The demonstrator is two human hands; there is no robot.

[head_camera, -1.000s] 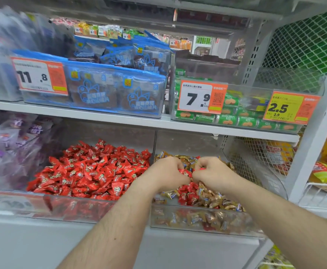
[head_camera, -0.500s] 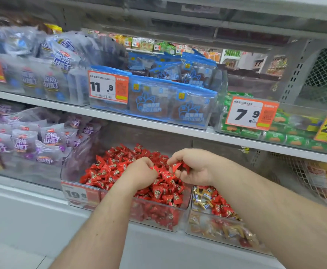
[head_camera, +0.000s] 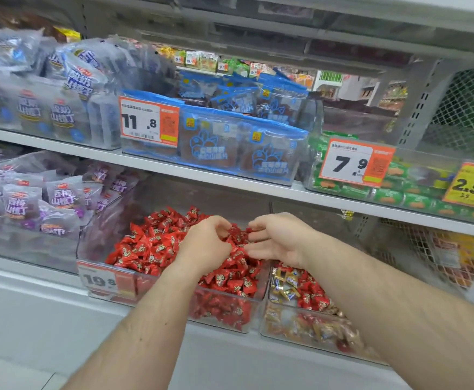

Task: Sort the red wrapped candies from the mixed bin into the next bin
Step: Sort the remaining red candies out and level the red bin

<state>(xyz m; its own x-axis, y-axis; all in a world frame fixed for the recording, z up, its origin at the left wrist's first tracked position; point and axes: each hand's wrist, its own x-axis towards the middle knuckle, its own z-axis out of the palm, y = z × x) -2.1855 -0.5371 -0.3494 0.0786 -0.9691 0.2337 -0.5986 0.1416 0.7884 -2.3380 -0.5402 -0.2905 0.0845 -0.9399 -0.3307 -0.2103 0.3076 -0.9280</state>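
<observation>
Both hands hover over the clear plastic bin of red wrapped candies: left hand curled, contents hidden; right hand loosely spread, empty. Let any candies fall well inside its right edge, clear of the mixed gold-and-red candy bin.

Blue snack bags, price tags

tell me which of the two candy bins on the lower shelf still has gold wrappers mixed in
The right-hand clear bin, below the right hand: gold candies lie among red ones there. The left bin, with the 19.8 tag, shows only red.
</observation>
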